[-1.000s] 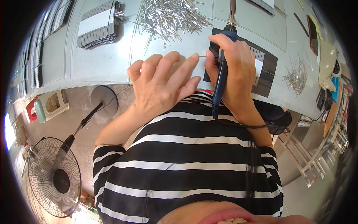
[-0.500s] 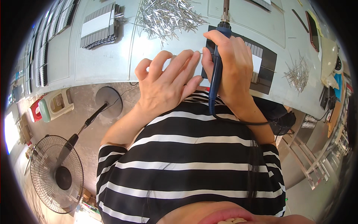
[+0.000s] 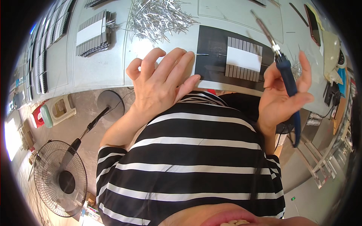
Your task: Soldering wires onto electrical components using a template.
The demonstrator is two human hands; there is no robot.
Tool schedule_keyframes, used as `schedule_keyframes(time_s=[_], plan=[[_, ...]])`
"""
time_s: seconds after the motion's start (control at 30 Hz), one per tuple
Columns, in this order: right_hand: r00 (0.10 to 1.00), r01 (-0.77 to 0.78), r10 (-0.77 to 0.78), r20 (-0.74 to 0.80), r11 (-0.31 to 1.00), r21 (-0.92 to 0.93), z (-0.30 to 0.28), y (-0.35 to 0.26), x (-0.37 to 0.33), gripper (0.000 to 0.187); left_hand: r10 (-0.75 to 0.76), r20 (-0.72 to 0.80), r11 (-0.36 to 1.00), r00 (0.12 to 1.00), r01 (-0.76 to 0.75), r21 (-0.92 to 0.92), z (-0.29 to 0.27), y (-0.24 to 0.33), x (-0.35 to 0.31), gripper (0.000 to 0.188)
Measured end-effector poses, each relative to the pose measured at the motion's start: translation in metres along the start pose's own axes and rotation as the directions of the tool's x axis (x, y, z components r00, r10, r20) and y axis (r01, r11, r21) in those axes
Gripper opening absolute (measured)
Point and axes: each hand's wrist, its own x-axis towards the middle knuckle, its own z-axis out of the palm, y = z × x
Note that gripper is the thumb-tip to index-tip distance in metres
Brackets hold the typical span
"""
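Note:
My left hand (image 3: 162,81) lies flat at the table's front edge, fingers stretched toward a black mat (image 3: 211,56). Its fingertips touch the end of a thin metal pin (image 3: 201,54) lying on the mat. On the mat sits a block of grey strips with a white label (image 3: 243,58). My right hand (image 3: 281,100) is raised to the right of the mat and loosely holds a blue-handled soldering iron (image 3: 288,81), its metal tip pointing up and left over the table. The iron's cord hangs down below the hand.
A heap of loose metal pins (image 3: 158,19) lies at the back of the grey table (image 3: 98,71). A second stack of grey strips (image 3: 92,34) sits far left. A red phone (image 3: 313,19) is far right. Below on the floor stand a fan (image 3: 60,177) and a stool (image 3: 56,109).
My right hand has lifted the soldering iron off the mat and swung it out to the right. My left hand stays at the mat's edge by the pin.

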Motion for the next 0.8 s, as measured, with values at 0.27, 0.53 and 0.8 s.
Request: schedule_keyframes(time_s=[0.27,0.53,0.8], plan=[[0.995,0.005,-0.041,0.092,0.933,0.359,-0.038,0.015,0.003,0.031,0.042,-0.004,0.997,0.999,-0.042,-0.067,0.000,0.008,0.010,0.045],[0.995,-0.048,0.023,0.098,0.966,0.253,-0.041,0.024,0.009,0.023,0.075,0.129,0.997,0.989,-0.072,-0.031,0.000,0.016,0.017,0.054],[0.988,-0.151,0.139,0.060,0.936,0.317,-0.046,0.020,0.007,0.010,0.074,0.094,0.996,0.993,-0.069,-0.060,0.003,0.019,0.018,0.052]])
